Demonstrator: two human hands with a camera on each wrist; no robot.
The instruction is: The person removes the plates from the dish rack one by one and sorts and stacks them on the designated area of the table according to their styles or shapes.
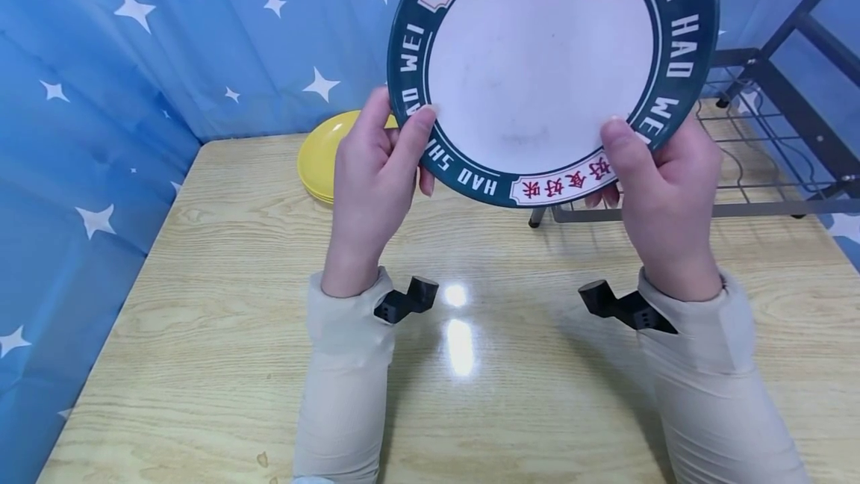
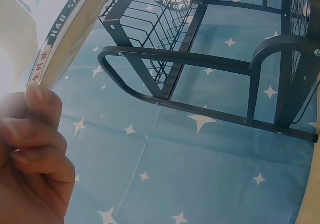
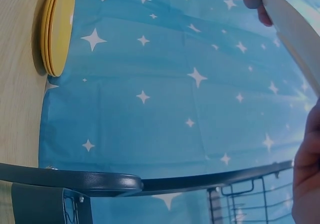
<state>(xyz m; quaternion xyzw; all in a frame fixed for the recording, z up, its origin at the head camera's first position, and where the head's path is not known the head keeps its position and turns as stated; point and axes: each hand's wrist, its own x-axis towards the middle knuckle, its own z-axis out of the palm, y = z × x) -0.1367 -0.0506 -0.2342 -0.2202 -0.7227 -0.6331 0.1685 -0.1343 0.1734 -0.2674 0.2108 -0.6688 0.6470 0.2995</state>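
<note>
Dark-green-rimmed, the round white plate (image 1: 544,66) with white and red lettering is held up above the pale wood-grain table (image 1: 222,305), near the dark metal wire rack (image 1: 799,118). The left hand (image 1: 369,185) and right hand (image 1: 672,200) each pinch its lower rim, thumbs on the face. With both grips low, the upper part looks unsupported; a slipping thumb could let it tip. A careless swing might knock the rack's frame, and a drop could hit the stacked round yellow plates (image 1: 325,151).
</note>
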